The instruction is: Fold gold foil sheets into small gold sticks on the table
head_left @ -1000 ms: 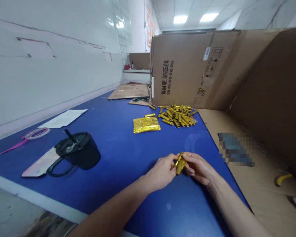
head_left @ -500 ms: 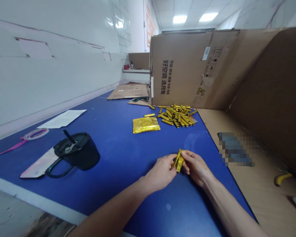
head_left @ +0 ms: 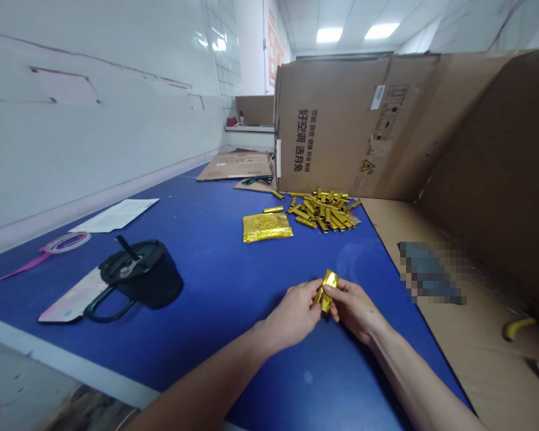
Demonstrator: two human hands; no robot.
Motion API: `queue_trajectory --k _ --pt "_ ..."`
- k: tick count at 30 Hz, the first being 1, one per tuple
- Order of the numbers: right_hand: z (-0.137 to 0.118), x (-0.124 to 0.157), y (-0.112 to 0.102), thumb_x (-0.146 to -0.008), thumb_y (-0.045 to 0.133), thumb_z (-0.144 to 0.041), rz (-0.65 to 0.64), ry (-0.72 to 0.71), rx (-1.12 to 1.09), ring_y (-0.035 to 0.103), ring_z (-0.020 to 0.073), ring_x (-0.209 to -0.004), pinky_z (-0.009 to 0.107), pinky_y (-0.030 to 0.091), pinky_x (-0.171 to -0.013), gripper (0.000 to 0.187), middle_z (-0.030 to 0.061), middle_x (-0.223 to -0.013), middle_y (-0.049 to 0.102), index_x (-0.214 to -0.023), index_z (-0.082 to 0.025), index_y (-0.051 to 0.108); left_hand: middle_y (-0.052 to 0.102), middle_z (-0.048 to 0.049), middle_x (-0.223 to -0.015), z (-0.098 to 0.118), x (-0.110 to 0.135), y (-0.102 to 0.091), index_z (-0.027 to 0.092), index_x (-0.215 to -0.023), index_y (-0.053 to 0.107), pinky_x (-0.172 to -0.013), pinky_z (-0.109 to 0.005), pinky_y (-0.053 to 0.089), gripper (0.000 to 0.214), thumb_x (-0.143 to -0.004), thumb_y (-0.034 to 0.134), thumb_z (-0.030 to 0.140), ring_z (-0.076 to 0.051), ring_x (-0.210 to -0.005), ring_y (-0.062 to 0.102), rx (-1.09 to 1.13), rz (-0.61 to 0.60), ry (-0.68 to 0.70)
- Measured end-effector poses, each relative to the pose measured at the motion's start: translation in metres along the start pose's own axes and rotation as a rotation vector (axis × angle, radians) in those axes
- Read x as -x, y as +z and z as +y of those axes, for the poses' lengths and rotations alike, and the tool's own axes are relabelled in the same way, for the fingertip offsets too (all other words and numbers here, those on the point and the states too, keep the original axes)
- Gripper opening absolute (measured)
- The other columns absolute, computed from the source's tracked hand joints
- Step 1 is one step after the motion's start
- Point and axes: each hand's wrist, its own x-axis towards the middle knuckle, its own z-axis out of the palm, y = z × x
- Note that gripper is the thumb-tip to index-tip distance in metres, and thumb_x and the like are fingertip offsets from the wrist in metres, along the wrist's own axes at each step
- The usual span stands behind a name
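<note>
Between my two hands is a small piece of shiny gold foil (head_left: 330, 279), partly folded and hidden by fingers. My left hand (head_left: 296, 311) pinches its left side, and my right hand (head_left: 357, 308) grips the other side with the thumb lying across the front. Both hands are just above the blue tabletop (head_left: 233, 287). Beyond them lies a flat gold foil packet (head_left: 268, 228). A pile of short gold foil tubes (head_left: 326, 212) sits to the right of the packet, with single tubes lying near its left edge.
A dark mug (head_left: 146, 278) with a lid and straw stands at left, beside a tape roll (head_left: 67, 242) and a white paper sheet (head_left: 117, 215). A large cardboard box (head_left: 336, 137) closes off the back right. On cardboard at right lies a yellow curved object (head_left: 518, 328).
The gold foil has turned between my fingers, and a broader shiny face shows at its top. My right thumb has moved down and left across it. The pile and packet stay put.
</note>
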Motion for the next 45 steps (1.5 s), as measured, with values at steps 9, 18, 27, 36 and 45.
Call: queue_trajectory --k 9,18,27,36,45 --pt "-0.003 0.001 0.002 -0.063 0.067 -0.031 -0.012 0.017 -0.049 0.044 0.0039 -0.031 0.013 0.033 -0.029 0.024 -0.0015 -0.050 0.056 -0.069 -0.012 0.055 0.056 0.0011 -0.072 -0.011 -0.001 0.007 0.020 -0.112 0.046 -0.051 -0.018 0.040 0.036 -0.078 0.036 0.017 -0.007 -0.052 0.051 0.166 -0.005 -0.081" --pt "-0.005 0.001 0.001 -0.069 0.062 -0.030 -0.001 0.066 -0.088 0.044 0.0046 -0.029 0.013 0.034 -0.028 0.021 -0.0010 -0.045 0.055 -0.066 -0.011 0.054 0.048 0.0027 -0.060 -0.019 -0.008 0.008 0.012 -0.104 0.047 -0.032 -0.015 0.036 0.031 -0.076 0.041 0.023 -0.007 -0.039 0.048 0.503 0.015 -0.256" --pt "-0.004 0.003 0.006 -0.073 0.057 -0.034 -0.017 0.074 -0.051 0.048 0.0069 -0.032 0.016 0.038 -0.030 0.023 0.0011 -0.049 0.057 -0.068 -0.012 0.054 0.055 0.0016 -0.064 -0.021 -0.006 0.010 0.018 -0.106 0.048 -0.040 -0.017 0.038 0.032 -0.074 0.042 0.021 -0.008 -0.046 0.051 0.210 0.036 -0.211" --pt "-0.006 0.003 0.007 -0.073 0.056 -0.034 -0.034 0.062 -0.031 0.052 0.0091 -0.036 0.019 0.041 -0.034 0.021 0.0011 -0.052 0.058 -0.073 -0.014 0.051 0.062 -0.0016 -0.078 -0.012 -0.002 0.004 0.019 -0.105 0.052 -0.055 -0.019 0.039 0.032 -0.076 0.039 0.019 -0.011 -0.059 0.054 -0.165 0.052 -0.080" --pt "-0.001 0.003 0.005 -0.065 0.065 -0.028 -0.077 -0.006 0.068 0.052 0.0085 -0.042 0.018 0.041 -0.039 0.025 0.0013 -0.059 0.060 -0.081 -0.013 0.053 0.063 -0.0011 -0.075 -0.015 -0.001 0.004 0.020 -0.101 0.054 -0.058 -0.021 0.041 0.029 -0.077 0.038 0.020 -0.012 -0.059 0.055 -0.185 0.040 -0.055"
